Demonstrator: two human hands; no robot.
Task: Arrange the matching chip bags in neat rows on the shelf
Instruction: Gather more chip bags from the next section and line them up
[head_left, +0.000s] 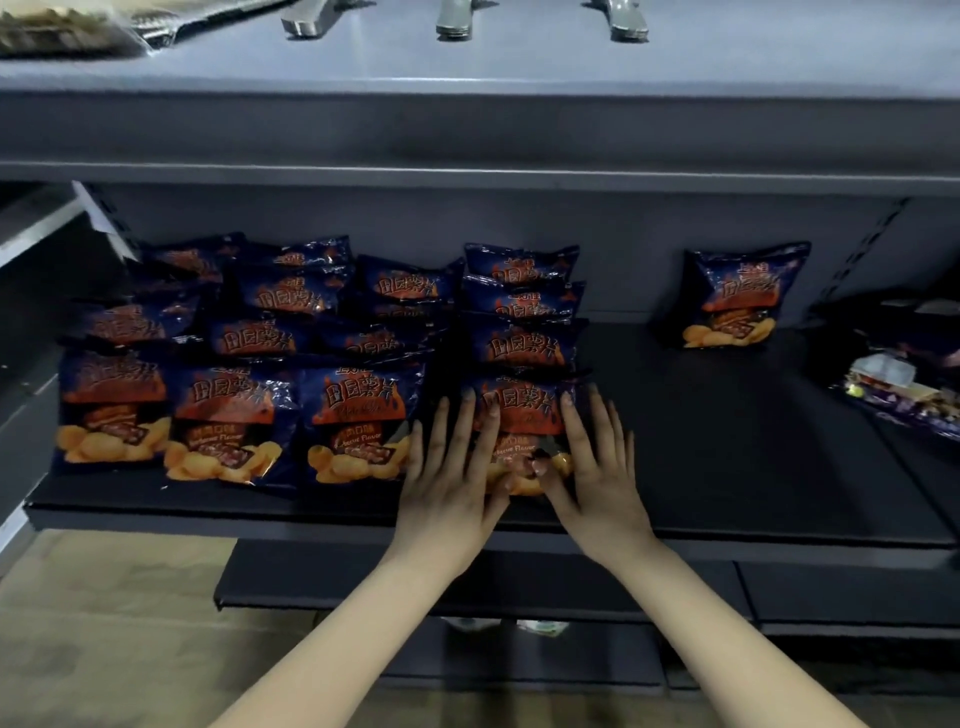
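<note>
Several matching dark blue chip bags with orange print stand in overlapping rows on the left half of the dark shelf (727, 467). The front bag of the rightmost row (524, 410) lies under both my hands. My left hand (452, 467) rests flat on its left side, fingers spread. My right hand (592, 462) presses flat on its right side, thumb across the bag's lower part. The neighbouring front bag (358, 421) stands just left of my left hand. One more matching bag (737, 296) leans alone against the back wall at the right.
A different, purple-and-white packet (904, 395) lies at the shelf's far right edge. The upper shelf (467, 130) overhangs the rows. Lower shelves (519, 582) jut out below my wrists. Tan flooring shows at the bottom left.
</note>
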